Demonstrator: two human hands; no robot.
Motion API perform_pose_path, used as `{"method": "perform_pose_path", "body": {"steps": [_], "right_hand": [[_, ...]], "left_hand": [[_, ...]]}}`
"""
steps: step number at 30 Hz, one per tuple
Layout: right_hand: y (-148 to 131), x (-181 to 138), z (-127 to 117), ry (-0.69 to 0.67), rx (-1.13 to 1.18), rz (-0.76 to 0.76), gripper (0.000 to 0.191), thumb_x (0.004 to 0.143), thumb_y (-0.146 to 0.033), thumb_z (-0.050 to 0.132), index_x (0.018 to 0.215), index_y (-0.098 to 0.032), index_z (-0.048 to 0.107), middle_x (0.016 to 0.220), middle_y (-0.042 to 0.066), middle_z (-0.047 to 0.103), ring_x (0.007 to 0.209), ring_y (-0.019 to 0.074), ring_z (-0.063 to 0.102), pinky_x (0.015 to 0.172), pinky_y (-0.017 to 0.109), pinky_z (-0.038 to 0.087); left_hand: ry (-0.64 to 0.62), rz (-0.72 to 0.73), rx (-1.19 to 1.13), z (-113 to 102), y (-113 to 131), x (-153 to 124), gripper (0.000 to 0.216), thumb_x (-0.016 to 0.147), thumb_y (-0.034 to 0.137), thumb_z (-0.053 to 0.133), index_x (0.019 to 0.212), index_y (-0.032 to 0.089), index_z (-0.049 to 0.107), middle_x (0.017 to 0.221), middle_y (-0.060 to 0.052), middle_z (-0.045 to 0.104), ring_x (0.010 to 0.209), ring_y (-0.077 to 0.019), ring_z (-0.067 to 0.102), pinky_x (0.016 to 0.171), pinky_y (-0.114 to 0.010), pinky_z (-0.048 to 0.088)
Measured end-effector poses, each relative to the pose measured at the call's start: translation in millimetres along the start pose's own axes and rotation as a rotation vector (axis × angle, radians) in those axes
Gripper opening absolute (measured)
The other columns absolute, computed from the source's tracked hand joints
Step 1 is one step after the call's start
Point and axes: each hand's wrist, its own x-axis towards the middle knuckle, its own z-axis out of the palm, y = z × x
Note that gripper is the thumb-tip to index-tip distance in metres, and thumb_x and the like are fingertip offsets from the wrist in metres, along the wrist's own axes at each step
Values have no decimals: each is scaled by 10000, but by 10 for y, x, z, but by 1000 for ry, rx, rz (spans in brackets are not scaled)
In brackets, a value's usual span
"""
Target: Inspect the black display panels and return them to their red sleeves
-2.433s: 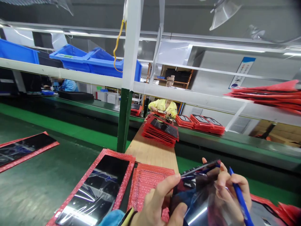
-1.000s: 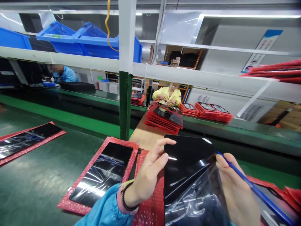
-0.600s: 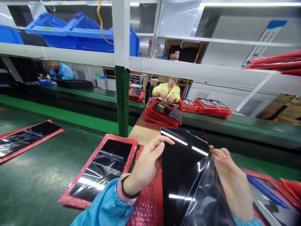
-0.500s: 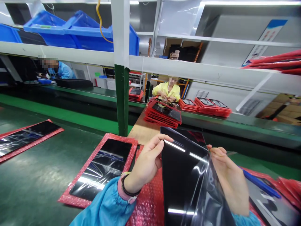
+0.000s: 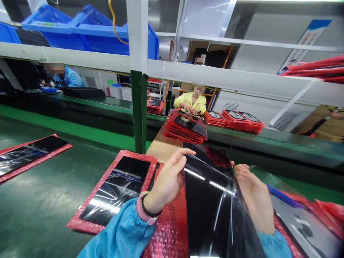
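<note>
Tilted up in front of me is a glossy black screen panel. My left hand grips its upper left edge, thumb in front and index finger stretched along the top corner. Beside the upper right edge, my right hand has its fingers closed on a clear film, which trails off to the right. Film also seems to cover the lower part of the panel, with light streaks and creases. Under the panel lies red bubble wrap. Whether the right fingertips also touch the panel is hard to tell.
Left on the green bench, black panels rest on red bubble wrap. A tall stack of wrapped panels stands ahead, near a co-worker in yellow. At right lie a grey panel and a blue strip-like object. A green-white post rises ahead.
My right hand has moved slightly left and up with the film, which now spreads out to its right. The panel is tilted a little differently; my left hand keeps its grip.
</note>
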Motion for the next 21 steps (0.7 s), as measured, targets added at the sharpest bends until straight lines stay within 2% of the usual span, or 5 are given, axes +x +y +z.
{"method": "perform_pose_path", "body": {"steps": [5, 9, 12, 16, 21], "right_hand": [[-2, -88, 45, 93, -48, 0, 339, 493, -147, 733, 767, -240, 557, 726, -59, 573, 889, 147, 637, 915, 251, 516], [5, -186, 35, 136, -114, 18, 455, 523, -132, 777, 925, -262, 609, 1013, -35, 703, 1115, 137, 593, 848, 151, 503], [8, -260, 32, 34, -177, -4, 456, 558, -168, 783, 967, -297, 630, 1261, -77, 640, 1280, 104, 475, 847, 76, 456], [52, -305, -3, -37, -220, 20, 488, 635, -250, 753, 1092, -351, 613, 1379, -130, 557, 1353, 76, 387, 866, 60, 433], [305, -205, -101, -34, -241, 77, 458, 568, -284, 776, 990, -301, 598, 1295, -33, 644, 1364, 177, 401, 1059, 267, 399]], "left_hand": [[-1, -8, 22, -14, -16, 10, 142, 867, 274, 615, 982, 201, 657, 699, 19, 580, 605, -86, 545, 553, -167, 445], [6, 5, 57, -41, -48, 27, 137, 873, 274, 608, 964, 217, 693, 623, 44, 494, 532, -59, 446, 535, -153, 411], [7, 15, 90, -58, -85, 43, 208, 870, 281, 611, 1049, 240, 708, 637, 38, 532, 566, -69, 477, 578, -162, 429], [18, 23, 132, -77, -135, 53, 407, 863, 301, 608, 1267, 253, 620, 987, -34, 707, 878, -172, 630, 783, -257, 484], [102, 33, 176, -261, -146, -1, 641, 864, 350, 598, 1460, 322, 363, 1545, 15, 365, 1391, -207, 349, 1074, -291, 338]]}}
